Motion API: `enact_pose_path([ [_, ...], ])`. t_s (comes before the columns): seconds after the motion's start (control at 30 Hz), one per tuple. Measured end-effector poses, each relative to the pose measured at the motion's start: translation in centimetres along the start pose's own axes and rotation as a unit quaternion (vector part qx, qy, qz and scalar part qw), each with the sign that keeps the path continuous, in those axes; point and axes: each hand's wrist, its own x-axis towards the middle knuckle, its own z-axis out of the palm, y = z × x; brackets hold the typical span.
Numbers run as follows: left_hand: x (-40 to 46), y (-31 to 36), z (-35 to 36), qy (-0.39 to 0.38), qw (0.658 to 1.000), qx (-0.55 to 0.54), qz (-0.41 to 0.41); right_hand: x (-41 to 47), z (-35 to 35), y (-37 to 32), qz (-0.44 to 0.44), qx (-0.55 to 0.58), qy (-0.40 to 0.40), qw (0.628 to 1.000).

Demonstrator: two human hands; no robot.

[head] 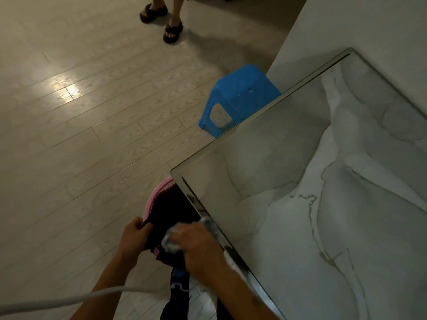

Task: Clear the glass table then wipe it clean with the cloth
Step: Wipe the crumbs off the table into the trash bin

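Note:
The glass table (312,181) has a marble-patterned top and fills the right half of the view, with nothing standing on it. Just off its near-left edge sits a pink bin (159,192) lined with a black bag (171,211). My left hand (134,234) grips the rim of that bag. My right hand (198,245) is over the bin beside the table's edge, closed on a crumpled grey-white cloth (172,241), blurred by motion.
A blue plastic stool (240,98) stands on the floor beyond the table's far-left edge. A person's feet in dark sandals (161,17) are at the top. A white wall (346,26) borders the table's far side. A pale cable (69,299) crosses bottom left.

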Motion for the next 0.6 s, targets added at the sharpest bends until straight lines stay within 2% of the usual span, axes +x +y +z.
enact_pose_path([
  [0.03,0.1,-0.6,-0.2,0.007,1.000,0.004,0.001,-1.0,1.4,-0.3,0.018,0.021,0.008,1.000],
  [0.13,0.0,-1.8,-0.6,0.004,1.000,0.004,-0.008,-2.7,3.6,-0.2,0.109,0.059,0.118,0.985],
  [0.2,-0.1,-2.7,-0.6,-0.001,1.000,0.016,-0.011,-2.3,4.1,-0.5,0.155,0.075,0.159,0.972],
  [0.27,-0.4,-3.1,-0.4,-0.006,1.000,0.016,-0.010,-2.4,4.2,-1.0,0.155,0.084,0.155,0.972],
  [0.4,-0.7,-3.6,-0.1,-0.017,1.000,0.020,-0.007,-2.4,3.9,-0.9,0.159,0.074,0.066,0.982],
  [0.5,-0.6,-3.6,0.0,-0.033,0.999,0.023,-0.005,-2.8,3.5,-0.4,0.181,0.072,0.135,0.972],
  [0.6,-0.5,-3.6,0.1,-0.045,0.998,0.047,0.007,-3.3,3.1,0.0,0.194,0.101,0.089,0.972],
])
